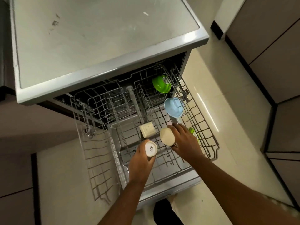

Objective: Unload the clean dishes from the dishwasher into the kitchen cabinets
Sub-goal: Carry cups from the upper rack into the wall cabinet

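The dishwasher's wire upper rack [97, 159] is pulled out over the open door. My left hand [141, 161] grips a white cup [151, 148] upside down, its base with printed lettering facing up. My right hand [185, 140] holds a cream cup [167, 136], also bottom up, just above the rack wires. A green bowl [161, 84] and a light blue bowl [173, 107] stand on edge along the rack's right side. A small green item [192, 131] peeks out behind my right hand, mostly hidden.
The dishwasher's grey top [97, 38] fills the upper view. A cream detergent compartment [147, 130] shows on the door below the rack. Brown cabinet fronts [267, 46] line the right side, more cabinet panels [16, 176] the left. Pale floor tiles [219, 95] surround the machine.
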`<action>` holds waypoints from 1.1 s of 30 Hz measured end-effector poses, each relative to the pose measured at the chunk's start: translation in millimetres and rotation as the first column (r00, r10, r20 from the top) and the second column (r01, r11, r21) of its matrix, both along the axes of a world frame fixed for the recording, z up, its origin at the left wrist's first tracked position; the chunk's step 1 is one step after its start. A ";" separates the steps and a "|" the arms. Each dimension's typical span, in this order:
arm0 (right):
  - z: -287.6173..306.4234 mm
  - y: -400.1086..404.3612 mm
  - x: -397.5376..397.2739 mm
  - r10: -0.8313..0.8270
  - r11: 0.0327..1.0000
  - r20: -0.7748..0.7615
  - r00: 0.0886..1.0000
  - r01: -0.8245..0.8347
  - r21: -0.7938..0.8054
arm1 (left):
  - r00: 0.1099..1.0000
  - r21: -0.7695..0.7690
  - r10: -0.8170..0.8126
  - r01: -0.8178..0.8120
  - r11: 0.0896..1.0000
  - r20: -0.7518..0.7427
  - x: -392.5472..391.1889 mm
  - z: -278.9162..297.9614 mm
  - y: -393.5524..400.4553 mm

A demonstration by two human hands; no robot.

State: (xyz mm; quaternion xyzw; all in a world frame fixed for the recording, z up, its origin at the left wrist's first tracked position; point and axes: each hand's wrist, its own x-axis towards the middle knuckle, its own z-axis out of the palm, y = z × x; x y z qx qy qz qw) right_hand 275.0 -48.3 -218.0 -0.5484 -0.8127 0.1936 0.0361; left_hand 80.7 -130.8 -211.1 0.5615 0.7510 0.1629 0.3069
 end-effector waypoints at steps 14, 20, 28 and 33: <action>153.7 -141.2 -97.6 -0.229 0.945 -0.582 0.781 0.321 0.060 | 0.995 0.240 0.074 -0.088 0.967 0.066 -146.4 144.2 -128.0; 222.1 -196.7 -193.3 -0.174 0.955 -0.672 0.720 0.289 0.062 | 0.992 0.321 0.124 -0.124 0.939 0.020 -240.4 236.5 -194.0; 328.7 -222.0 -327.1 -0.031 0.980 -0.755 0.655 0.168 0.105 | 0.978 0.345 0.201 -0.172 0.923 -0.051 -354.3 346.2 -256.2; 389.3 -206.3 -404.8 0.065 0.981 -0.783 0.618 0.104 0.164 | 0.952 0.401 0.296 -0.241 0.884 -0.082 -423.7 410.3 -261.3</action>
